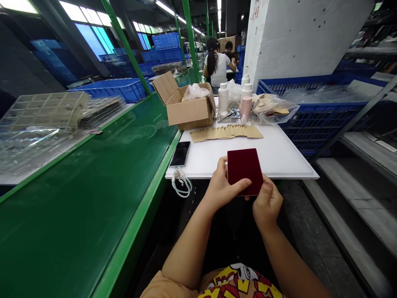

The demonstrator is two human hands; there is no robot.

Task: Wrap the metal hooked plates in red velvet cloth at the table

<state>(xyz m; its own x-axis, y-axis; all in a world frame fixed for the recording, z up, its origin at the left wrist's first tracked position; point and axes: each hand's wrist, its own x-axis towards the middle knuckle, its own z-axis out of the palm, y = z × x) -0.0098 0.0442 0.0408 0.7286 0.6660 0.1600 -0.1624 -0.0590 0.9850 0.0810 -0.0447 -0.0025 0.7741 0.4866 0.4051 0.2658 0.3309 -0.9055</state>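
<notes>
A dark red, velvety flat square panel [243, 167] is held up in front of me, just past the near edge of the white table [279, 153]. My left hand [225, 184] grips its left side, thumb lying across the face and fingers behind. At the lower right corner, my right hand [268, 200] pinches the panel with thumb and bent fingers. Beyond it, a fanned row of tan paper pieces [226, 132] lies on the tabletop. A phone [180, 154] rests at the table's left corner, with a coiled pale cable [182, 184] hanging below.
A green conveyor belt [102, 178] runs along the left. An open cardboard box [189, 109], white bottles [223, 99], a pink bottle [246, 107] and a plastic bag [273, 108] stand at the back. Blue crates [319, 124] are on the right. Another person [218, 66] sits farther off.
</notes>
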